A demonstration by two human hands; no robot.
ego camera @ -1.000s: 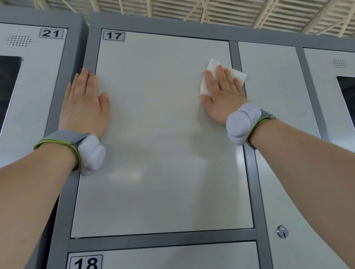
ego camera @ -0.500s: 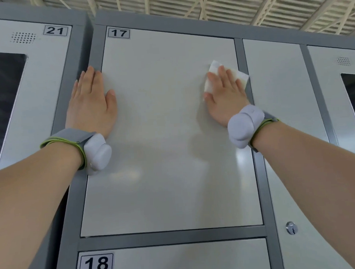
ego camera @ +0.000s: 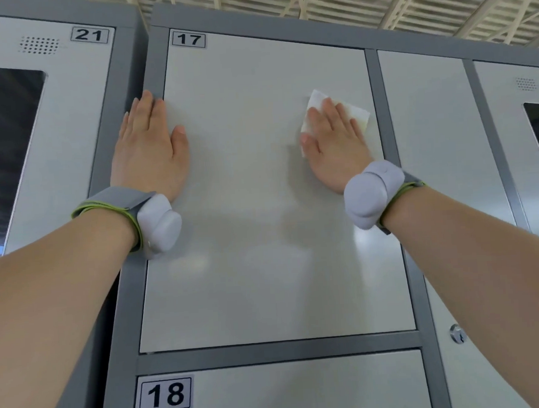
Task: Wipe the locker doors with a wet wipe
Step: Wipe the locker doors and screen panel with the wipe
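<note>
Wet wipe [ego camera: 352, 110]: it is lying flat against the upper right of door 17 [ego camera: 261, 188], at about two o'clock from the door's middle, just beside the grey frame post [ego camera: 379, 108].
Right hand [ego camera: 334, 146]: it is pressing the wipe to the door with open, spread fingers; nothing is pinched, the palm alone is pinning it.
Left hand [ego camera: 148, 154]: it is resting open and flat at about ten o'clock, straddling the door's left edge and the frame, holding nothing (bracing, I would judge).
Doing it well: I would be keeping the whole palm on the wipe so it is not bunching, and working in overlapping passes down towards six o'clock.
Surroundings: door 18 [ego camera: 289, 392] is sitting below, door 21 [ego camera: 51, 122] to the left, a keyhole [ego camera: 457, 334] at four o'clock.
</note>
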